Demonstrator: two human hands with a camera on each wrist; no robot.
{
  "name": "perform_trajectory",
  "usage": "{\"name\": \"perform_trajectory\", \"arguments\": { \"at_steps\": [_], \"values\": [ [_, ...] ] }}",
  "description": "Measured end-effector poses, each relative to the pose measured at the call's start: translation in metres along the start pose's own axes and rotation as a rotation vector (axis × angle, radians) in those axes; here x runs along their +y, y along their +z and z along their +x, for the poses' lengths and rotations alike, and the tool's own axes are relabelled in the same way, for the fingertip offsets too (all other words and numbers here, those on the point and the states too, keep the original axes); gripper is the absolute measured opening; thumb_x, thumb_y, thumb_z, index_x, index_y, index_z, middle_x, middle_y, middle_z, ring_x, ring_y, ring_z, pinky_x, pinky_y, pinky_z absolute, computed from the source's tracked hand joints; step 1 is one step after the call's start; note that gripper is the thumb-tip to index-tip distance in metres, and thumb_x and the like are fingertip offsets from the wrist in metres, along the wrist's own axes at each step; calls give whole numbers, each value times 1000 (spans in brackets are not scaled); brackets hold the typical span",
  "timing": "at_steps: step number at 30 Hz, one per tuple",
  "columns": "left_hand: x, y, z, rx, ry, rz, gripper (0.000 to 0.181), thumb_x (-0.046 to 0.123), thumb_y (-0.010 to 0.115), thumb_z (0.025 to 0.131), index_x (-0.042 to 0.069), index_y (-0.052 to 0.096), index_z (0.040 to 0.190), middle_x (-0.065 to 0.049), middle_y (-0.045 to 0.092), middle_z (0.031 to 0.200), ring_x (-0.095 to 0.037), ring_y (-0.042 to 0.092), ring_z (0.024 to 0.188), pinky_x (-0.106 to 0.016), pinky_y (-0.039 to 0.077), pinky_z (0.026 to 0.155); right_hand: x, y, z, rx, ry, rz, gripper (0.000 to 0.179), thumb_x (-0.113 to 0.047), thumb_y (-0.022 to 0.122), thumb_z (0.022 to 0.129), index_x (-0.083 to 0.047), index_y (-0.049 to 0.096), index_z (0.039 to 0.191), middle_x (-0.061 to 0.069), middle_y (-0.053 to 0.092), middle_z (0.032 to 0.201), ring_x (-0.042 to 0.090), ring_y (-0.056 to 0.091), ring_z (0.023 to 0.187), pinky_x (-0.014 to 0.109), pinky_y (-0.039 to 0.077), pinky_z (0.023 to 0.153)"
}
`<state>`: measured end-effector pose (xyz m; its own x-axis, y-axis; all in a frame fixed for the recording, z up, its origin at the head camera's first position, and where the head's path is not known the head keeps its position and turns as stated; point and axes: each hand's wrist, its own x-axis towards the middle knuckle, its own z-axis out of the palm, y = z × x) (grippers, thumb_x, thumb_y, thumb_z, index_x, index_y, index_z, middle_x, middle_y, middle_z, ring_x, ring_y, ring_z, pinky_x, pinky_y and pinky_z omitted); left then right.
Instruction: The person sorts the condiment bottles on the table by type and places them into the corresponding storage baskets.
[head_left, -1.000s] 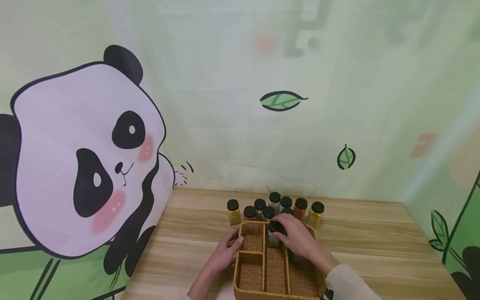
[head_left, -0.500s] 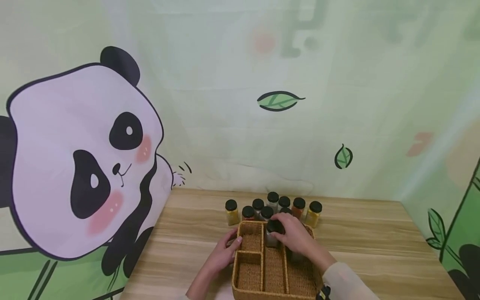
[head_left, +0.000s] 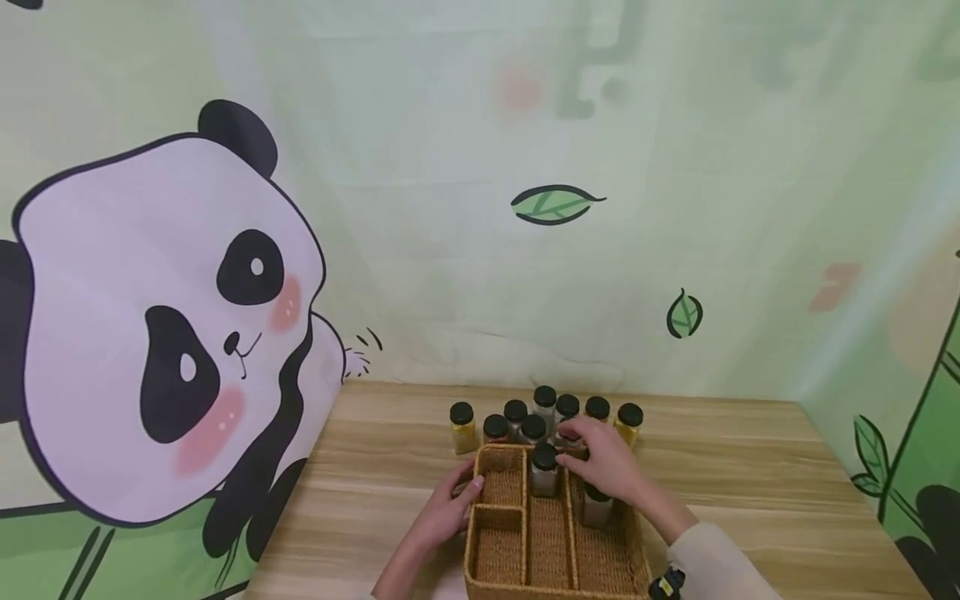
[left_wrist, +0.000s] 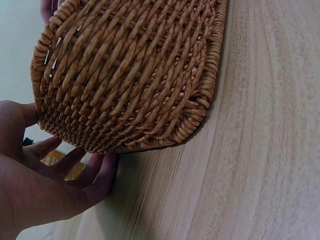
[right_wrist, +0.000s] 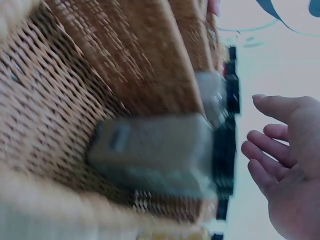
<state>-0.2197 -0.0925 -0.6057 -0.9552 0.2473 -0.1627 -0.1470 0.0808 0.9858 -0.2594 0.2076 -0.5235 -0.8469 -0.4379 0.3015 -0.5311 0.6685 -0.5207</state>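
Note:
A woven basket point(head_left: 551, 533) with several compartments stands on the table. My left hand point(head_left: 444, 510) grips its left back corner, thumb at the rim; in the left wrist view the fingers point(left_wrist: 95, 175) wrap round the wicker wall. One black-lidded spice jar point(head_left: 544, 473) stands at the back of the middle compartment. Another spice jar point(right_wrist: 155, 152) is in the right compartment, seen large in the right wrist view. My right hand point(head_left: 611, 462) hovers over the basket's back right, its fingers parted and holding nothing, just right of the middle jar's lid.
Behind the basket, several more black-lidded jars cluster on the wooden table point(head_left: 727, 475), including a yellow-filled jar point(head_left: 463, 429) at the left and another yellow jar point(head_left: 629, 423) at the right. A printed panda cloth point(head_left: 420, 250) hangs behind the table.
My right hand has let go of the jar in the middle compartment and moved slightly right. The jar stays upright there. My left hand keeps its hold on the basket.

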Motion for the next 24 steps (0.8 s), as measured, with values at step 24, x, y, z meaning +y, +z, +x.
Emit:
{"name": "perform_trajectory", "arguments": {
  "at_steps": [24],
  "values": [
    [2,-2,-2,-17,2,-26,74,43,56,111,-1,29,165,-33,31,163,-52,44,143,-53,58,99,83,-52,-7,138,438,175,69,-28,71,105,11,42,154,35,47,153,51,44,142,64,40,115]
  ]
}}
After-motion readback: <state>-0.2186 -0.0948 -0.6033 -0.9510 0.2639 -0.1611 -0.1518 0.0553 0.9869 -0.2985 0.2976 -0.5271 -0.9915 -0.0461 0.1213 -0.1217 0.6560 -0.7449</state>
